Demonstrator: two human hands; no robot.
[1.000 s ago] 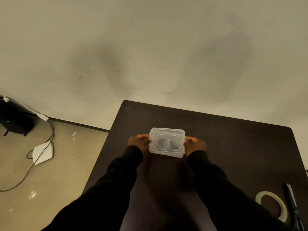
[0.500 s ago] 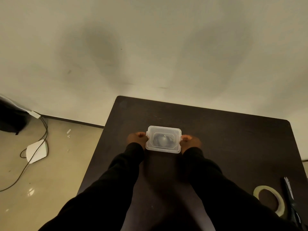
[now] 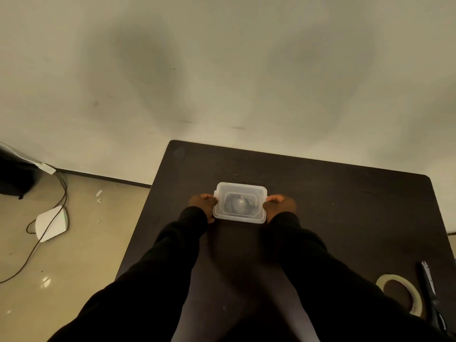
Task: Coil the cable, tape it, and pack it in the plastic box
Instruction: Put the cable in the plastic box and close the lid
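Your arms reach forward, black sleeves parallel. Your left hand [image 3: 202,203] and right hand [image 3: 280,204] flank plastic box [image 3: 240,203] mid dark surface [image 3: 345,206], one on each short side. Fingers of both hands clamped on box ends, thumbs at rim. Lid on; coiled cable [image 3: 238,205] dimly visible inside. Tape roll [image 3: 417,298] and scissors [image 3: 429,285] lie near right, well apart from box.

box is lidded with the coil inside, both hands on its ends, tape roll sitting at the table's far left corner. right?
Not quite: the tape roll lies at the table's near right corner, beside the scissors, as the head view shows. The rest holds: plastic box lidded, cable inside, left hand and right hand on its ends.
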